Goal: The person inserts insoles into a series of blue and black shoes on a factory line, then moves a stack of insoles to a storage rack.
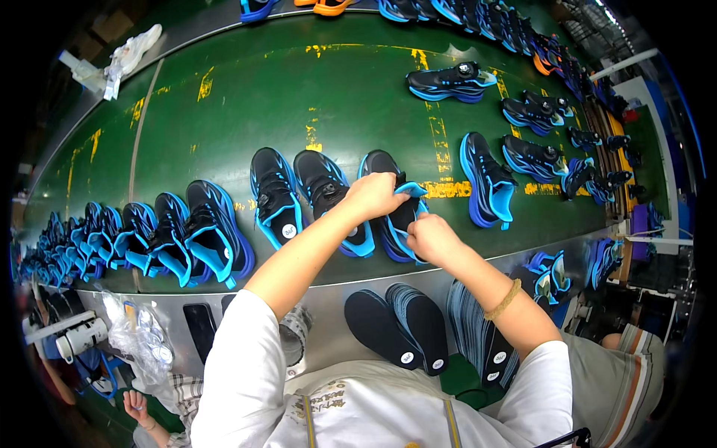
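A black sneaker with blue trim (pixel 382 163) stands on the green belt in front of me, toe pointing away. My left hand (pixel 376 196) is closed on its upper beside the tongue. At the heel, my right hand (pixel 435 239) is curled with its fingers pressed at the collar; its fingertips are partly hidden. Directly left of it stands a matching sneaker (pixel 317 170), partly covered by my left forearm. Another sneaker (pixel 275 183), with a white round sticker on its insole, stands farther left. To the right is a sneaker (pixel 485 175) apart from my hands.
Black insoles (pixel 385 325) with round white stickers lie on the metal ledge (pixel 321 287) nearest me. More insoles (pixel 478 321) lie under my right forearm. A dark phone (pixel 199 328) and clear plastic bags (pixel 138 336) are at left. Several sneakers line the belt (pixel 246 97) both sides.
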{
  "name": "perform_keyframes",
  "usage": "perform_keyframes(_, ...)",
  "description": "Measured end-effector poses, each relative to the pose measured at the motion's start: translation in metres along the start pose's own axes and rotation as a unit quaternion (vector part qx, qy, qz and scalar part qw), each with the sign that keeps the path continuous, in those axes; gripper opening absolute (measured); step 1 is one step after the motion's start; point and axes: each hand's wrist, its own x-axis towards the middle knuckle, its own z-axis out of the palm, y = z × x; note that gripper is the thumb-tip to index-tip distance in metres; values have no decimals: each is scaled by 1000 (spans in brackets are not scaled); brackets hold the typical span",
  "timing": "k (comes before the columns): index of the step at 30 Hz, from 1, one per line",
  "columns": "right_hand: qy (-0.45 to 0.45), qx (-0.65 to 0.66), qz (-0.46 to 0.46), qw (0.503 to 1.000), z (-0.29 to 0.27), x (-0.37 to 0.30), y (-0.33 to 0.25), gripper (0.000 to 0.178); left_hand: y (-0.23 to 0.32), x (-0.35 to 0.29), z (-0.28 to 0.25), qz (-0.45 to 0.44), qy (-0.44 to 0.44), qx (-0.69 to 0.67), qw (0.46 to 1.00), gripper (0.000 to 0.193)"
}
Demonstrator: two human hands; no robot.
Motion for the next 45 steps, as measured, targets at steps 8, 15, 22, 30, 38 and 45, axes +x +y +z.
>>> perform_keyframes(8,210,-109,-114,965,46,43,15,14,-5,13,-3,-16,-48,-34,998,52)
perform_keyframes(15,-55,-263,-48,962,11,59,-2,32,0,9,-10,-51,-58,-24,997,56)
perform_keyframes(22,-182,-350,-127,910,-14,63,-16,31,6,-1,4,133,218,155,954,35)
perform_keyframes(30,-186,-214,-112,952,-7,14,-10,48,-5,0,19,254,198,371,871,12)
perform_keyframes(38,415,47,-105,903,67,-31,8,15,-4,-8,20,264,109,330,900,11)
perform_keyframes(45,354,308,-124,874,117,-55,18,28,13,-51,-4,203,67,36,976,6)
